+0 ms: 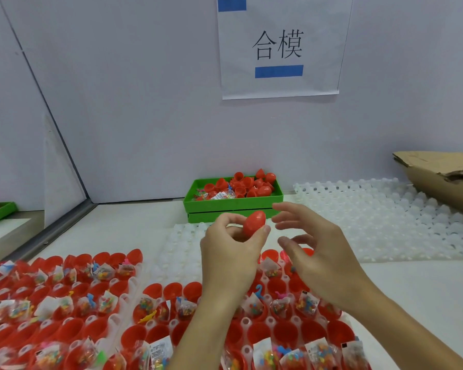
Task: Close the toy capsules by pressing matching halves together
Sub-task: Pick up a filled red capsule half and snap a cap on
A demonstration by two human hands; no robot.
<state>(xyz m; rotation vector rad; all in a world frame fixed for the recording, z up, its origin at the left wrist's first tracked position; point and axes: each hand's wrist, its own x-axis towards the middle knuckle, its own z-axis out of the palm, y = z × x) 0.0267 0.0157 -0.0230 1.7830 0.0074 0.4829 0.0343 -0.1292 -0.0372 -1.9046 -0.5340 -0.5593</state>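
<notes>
- White surface (385, 284) carries white holder trays (134, 285) full of open red capsule halves (286, 333) with toy packets.
- Green bin (233, 204) of loose red halves stands behind.
- Left hand (231, 252) pinches a closed red capsule (254, 222) above the trays.
- Right hand (316, 247) hangs just beside it, fingers spread, holding nothing.

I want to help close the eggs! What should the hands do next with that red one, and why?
Probably set it down. The left hand pinches a red capsule that already looks closed, and the right hand is open beside it, holding nothing. The white tray on the right has bare cups, so it may go there; then reach for another open half.
</notes>
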